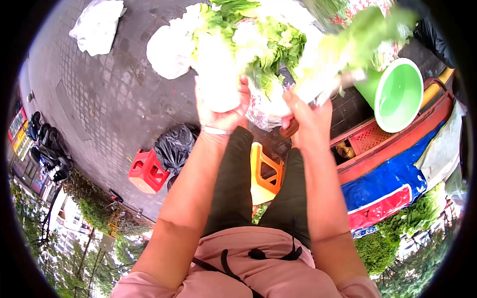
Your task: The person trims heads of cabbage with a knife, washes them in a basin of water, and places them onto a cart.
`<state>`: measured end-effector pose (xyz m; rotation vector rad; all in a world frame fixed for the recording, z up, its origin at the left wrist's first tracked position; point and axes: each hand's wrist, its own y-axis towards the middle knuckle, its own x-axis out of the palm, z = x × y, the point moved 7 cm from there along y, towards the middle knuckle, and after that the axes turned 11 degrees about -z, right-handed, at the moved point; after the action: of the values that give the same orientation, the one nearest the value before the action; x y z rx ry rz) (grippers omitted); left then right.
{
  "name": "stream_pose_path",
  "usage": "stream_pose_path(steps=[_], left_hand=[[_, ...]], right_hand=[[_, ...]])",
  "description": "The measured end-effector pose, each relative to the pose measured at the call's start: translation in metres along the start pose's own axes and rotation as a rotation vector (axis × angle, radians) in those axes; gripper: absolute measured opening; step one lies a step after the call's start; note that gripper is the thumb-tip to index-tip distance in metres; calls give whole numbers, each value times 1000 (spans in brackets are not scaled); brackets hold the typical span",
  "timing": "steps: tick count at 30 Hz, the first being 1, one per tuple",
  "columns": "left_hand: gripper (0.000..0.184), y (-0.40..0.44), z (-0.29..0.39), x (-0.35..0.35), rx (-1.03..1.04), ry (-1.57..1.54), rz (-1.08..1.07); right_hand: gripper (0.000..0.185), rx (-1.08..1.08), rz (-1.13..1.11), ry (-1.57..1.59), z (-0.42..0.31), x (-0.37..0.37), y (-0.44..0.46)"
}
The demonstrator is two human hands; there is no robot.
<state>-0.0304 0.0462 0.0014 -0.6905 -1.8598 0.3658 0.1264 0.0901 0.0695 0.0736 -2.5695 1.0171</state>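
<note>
"Fingers (244,90): how were they set?"
"A pale, leafy vegetable head (217,74) was clasped, out in front, by the left hand (233,117); a brown-handled tool (289,129), blurred above, was gripped in the right hand (312,119)."
"And nearby?"
"Green, loose-leaved vegetables (287,42) were heaped beyond the hands; a round, pale-green plastic bucket (368,88) was seen to the right."

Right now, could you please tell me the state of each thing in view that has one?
Left hand: closed around a pale vegetable.
Pale vegetable: held, overexposed.
Right hand: gripping a brown handle.
Leafy vegetable: blurred.
Green bucket: uncovered, nothing visible inside.
Black bag: crumpled.
White bag: lying on the pavement.
Red stool: upright or tipped, unclear.
Orange stool: also unclear.
</note>
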Motion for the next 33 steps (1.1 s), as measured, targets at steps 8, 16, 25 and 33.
stream_pose_path(steps=[8, 16, 25, 33], left_hand=[[74, -31, 21, 19, 92, 59, 36], [80, -51, -1, 58, -228, 592, -172], [56, -20, 36, 12, -93, 799, 175], [58, -28, 20, -8, -31, 731, 205]], right_hand=[[67, -201, 16, -833, -63, 37, 80], [35, 309, -206, -177, 12, 57, 8], [30, 180, -128, 5, 25, 48, 14], [49, 131, -64, -776, 45, 53, 22]])
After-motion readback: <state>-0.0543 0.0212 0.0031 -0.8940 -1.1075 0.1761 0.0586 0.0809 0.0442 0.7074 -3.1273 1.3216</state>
